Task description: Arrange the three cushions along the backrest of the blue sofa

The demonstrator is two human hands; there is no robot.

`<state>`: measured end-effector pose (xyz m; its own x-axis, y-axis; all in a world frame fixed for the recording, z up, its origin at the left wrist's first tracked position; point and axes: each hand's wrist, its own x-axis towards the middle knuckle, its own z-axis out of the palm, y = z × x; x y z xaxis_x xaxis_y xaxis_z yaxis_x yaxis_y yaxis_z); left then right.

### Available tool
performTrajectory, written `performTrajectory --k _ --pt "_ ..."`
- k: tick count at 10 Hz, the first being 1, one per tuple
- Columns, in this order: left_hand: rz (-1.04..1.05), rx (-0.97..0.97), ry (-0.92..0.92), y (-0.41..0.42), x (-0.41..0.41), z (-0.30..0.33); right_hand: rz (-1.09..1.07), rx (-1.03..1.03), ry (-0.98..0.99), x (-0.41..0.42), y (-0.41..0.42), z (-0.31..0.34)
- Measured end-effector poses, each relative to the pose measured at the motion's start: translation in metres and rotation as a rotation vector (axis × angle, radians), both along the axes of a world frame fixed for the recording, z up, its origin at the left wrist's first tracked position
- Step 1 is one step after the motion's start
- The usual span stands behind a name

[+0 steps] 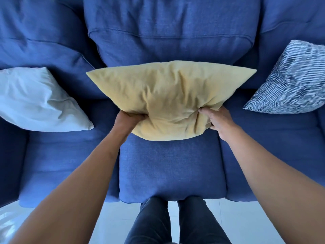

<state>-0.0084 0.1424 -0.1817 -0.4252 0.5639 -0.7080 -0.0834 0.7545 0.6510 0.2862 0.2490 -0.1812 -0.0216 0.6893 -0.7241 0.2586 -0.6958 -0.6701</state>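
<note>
My left hand point(131, 118) and right hand point(217, 120) are both clamped on the yellow cushion point(168, 95), each one bunching a fistful of its lower edge, the two hands set apart toward the bottom corners. I hold the cushion over the middle seat point(172, 166) of the blue sofa point(52, 155), its upper edge lying against or just in front of the middle backrest point(168, 41); whether its lower edge already touches the seat I cannot tell. The cover creases deeply where my fingers point(204, 110) dig in, so I judge the cushion soft and light, easy to lift but quick to sag and lose shape if gripped at one point only. A hold on both lower corners, as here, looks the surest way to steer it, and the fabric appears matte enough not to slip. To my left a white cushion point(37, 101) leans on the left seat near the backrest, tilted with one corner pointing at the middle seat. To my right a striped cushion point(292, 78), blue and white, leans against the right backrest, also tilted. Both stand well apart from the yellow one. By my reckoning the task is near its end: the middle cushion needs pushing back and setting upright, and the two outer ones may want straightening. My legs point(174, 221) stand on the pale floor point(112, 222) just before the sofa.
</note>
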Motion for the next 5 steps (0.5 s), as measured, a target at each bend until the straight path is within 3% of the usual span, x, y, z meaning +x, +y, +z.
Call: performTrajectory --k 3,5 --pt "0.012 -0.011 0.254 -0.018 0.02 0.026 -0.002 0.141 -0.14 0.006 -0.015 0.02" --pt "0.116 0.084 0.239 -0.061 0.039 0.044 0.007 0.213 -0.041 0.019 -0.048 0.053"
